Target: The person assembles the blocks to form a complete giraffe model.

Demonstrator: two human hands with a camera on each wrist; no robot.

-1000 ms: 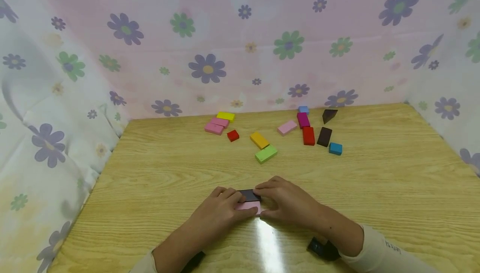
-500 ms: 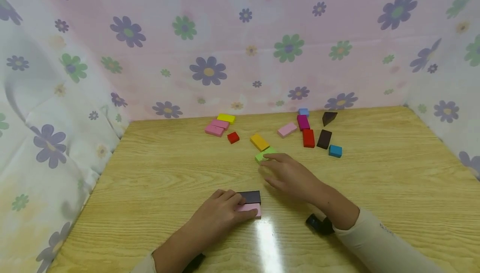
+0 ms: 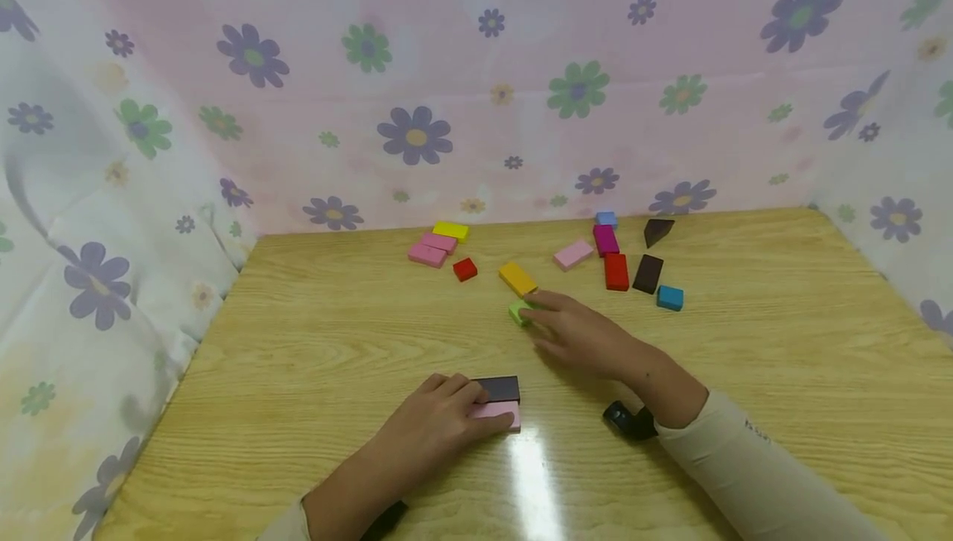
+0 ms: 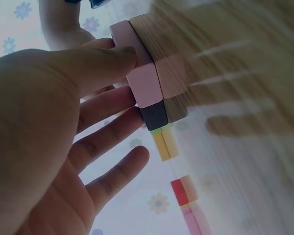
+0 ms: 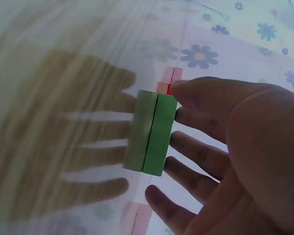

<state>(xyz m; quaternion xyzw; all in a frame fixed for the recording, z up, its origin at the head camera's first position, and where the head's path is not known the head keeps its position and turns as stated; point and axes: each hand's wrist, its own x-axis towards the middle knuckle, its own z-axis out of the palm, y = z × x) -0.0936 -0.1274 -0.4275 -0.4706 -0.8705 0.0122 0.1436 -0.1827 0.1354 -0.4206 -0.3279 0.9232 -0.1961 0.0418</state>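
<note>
In the head view my left hand (image 3: 435, 413) pinches two blocks lying side by side on the table, a pink one (image 3: 507, 406) and a black one (image 3: 499, 388). The left wrist view shows the thumb on the pink block's near side, with fingertips at the black block (image 4: 154, 116) behind. My right hand (image 3: 588, 338) reaches over a light green block (image 3: 515, 314) and covers most of it. In the right wrist view the fingertips meet this block's (image 5: 159, 134) upper far edge; the thumb is by one end, and the near face shows bare.
Farther back lie an orange block (image 3: 517, 278), a small red one (image 3: 465, 269), pink and yellow (image 3: 451, 231) ones. At right are red (image 3: 616, 272), magenta, dark brown (image 3: 648, 274) and blue (image 3: 670, 298) blocks. Flowered cloth (image 3: 476, 78) encloses the wooden table (image 3: 313, 334).
My right hand has left the pink and black blocks and moved away from me to the light green block, now covering more of it. The left hand has stayed in place.
</note>
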